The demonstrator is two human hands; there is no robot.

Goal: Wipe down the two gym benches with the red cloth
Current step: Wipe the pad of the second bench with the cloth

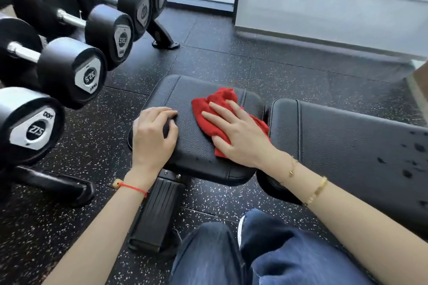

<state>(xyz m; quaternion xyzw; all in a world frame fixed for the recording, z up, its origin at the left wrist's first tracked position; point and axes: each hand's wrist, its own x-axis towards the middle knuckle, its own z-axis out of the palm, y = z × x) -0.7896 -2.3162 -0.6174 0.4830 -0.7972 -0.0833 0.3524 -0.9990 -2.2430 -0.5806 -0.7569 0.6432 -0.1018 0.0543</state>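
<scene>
A black padded gym bench fills the middle of the head view: its small seat pad (185, 99) lies left of its long back pad (347, 136). The red cloth (215, 104) lies crumpled on the seat pad's right half. My right hand (238, 132) presses flat on the cloth, fingers spread. My left hand (152, 134) rests on the seat pad's left edge, fingers curled over the rim. Dark wet spots (414, 152) dot the back pad at the far right. Only this one bench is in view.
A rack of black dumbbells (69, 71) stands close on the left, its foot (58, 183) near my left arm. The bench's base foot (157, 210) juts out below the seat. Speckled rubber floor (231, 60) lies beyond, with a glass wall (324, 7) behind. My jeans-clad legs (254, 252) are below.
</scene>
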